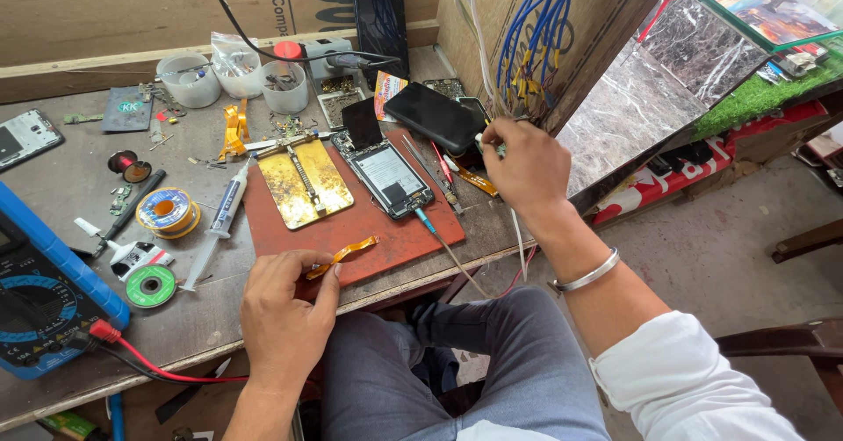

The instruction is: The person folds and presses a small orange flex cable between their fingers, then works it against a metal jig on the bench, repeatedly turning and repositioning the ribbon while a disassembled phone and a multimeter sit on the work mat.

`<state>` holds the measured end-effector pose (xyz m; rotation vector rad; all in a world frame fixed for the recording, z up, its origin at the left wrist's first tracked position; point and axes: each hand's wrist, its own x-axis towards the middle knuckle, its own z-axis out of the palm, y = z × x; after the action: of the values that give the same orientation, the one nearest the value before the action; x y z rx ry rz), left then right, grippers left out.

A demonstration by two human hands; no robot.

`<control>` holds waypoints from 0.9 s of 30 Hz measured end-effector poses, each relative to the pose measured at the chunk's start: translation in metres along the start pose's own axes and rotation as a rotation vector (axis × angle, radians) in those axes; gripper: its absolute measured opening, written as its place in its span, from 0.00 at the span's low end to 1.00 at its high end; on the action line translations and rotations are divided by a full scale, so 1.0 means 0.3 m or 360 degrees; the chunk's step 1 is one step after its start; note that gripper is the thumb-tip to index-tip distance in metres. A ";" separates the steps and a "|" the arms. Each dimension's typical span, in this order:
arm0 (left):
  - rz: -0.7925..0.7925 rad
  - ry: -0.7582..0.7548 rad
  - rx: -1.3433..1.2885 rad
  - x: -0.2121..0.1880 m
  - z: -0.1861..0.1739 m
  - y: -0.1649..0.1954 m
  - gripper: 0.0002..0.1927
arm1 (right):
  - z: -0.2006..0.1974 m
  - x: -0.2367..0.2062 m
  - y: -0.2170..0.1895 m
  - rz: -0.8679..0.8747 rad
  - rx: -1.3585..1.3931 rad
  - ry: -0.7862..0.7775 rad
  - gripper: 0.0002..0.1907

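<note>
Left hand point(283, 314), at the lower centre of the frame, pinches one orange flex ribbon point(344, 254) against the red mat point(386, 234). Right hand point(525, 162), at the centre right, closes on a small tool point(488, 145); what kind I cannot tell. One opened phone point(385, 174) and one gold plate point(305, 181) lie on the mat. Three white cups point(189, 79) stand at the upper left of the surface point(61, 186), one blue multimeter point(39, 292) at the lower left.

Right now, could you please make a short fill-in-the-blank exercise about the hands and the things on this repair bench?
1. The left hand pinches an orange flex strip at the near edge of the ____ mat.
2. The opened phone lies on the mat to the ____ of the gold plate.
3. The right hand wears a ____ at the wrist.

Missing words: red; right; bangle
</note>
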<state>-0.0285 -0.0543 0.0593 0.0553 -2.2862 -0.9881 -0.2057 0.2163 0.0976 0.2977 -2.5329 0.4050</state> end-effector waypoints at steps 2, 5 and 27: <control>0.0022 0.0007 -0.0001 0.001 0.001 0.001 0.05 | 0.006 -0.016 0.008 -0.0046 -0.0018 -0.0029 0.03; 0.0028 0.0017 -0.0014 0.001 -0.001 0.002 0.05 | 0.022 -0.036 0.017 -0.0107 -0.0015 -0.0040 0.04; 0.0017 0.0011 -0.0053 0.005 -0.008 0.004 0.05 | 0.059 -0.101 -0.052 -0.0017 0.0063 0.0020 0.05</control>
<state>-0.0281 -0.0553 0.0622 0.0327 -2.2609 -1.0184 -0.1848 0.1995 0.0700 0.3224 -2.5125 0.4517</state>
